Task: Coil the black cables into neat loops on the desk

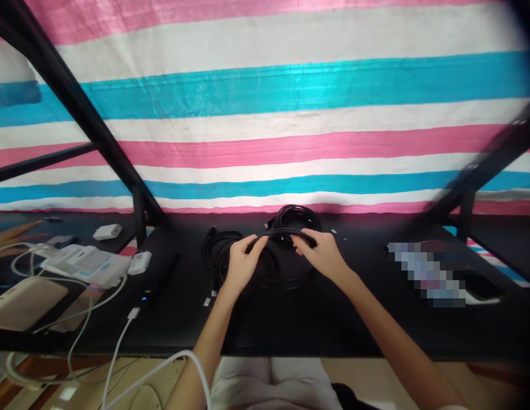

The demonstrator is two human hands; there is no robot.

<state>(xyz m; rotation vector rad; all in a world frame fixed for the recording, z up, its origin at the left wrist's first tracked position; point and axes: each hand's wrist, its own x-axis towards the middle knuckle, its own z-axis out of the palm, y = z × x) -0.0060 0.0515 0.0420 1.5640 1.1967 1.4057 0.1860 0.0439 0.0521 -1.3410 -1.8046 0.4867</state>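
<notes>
Between my two hands a coiled black cable [286, 232] is held up a little above the black table. My left hand [243, 256] is closed round the left side of the coil, thumb on top. On the coil's right side my right hand [319, 250] grips the same cable, thumb and fingers pressed together. Behind the hands another black cable coil [297, 210] lies on the table. A further black cable bundle [211, 247] rests just left of my left hand. Where the lower part of the held coil ends is hard to make out against the dark table.
White chargers [140, 262], a black power bank [151, 290] with a lit display and white cables lie to the left. Another person's hand [17, 239] shows at the far left. A phone [482, 285] and a blurred-out item lie right. Black frame bars [98, 136] slant on both sides.
</notes>
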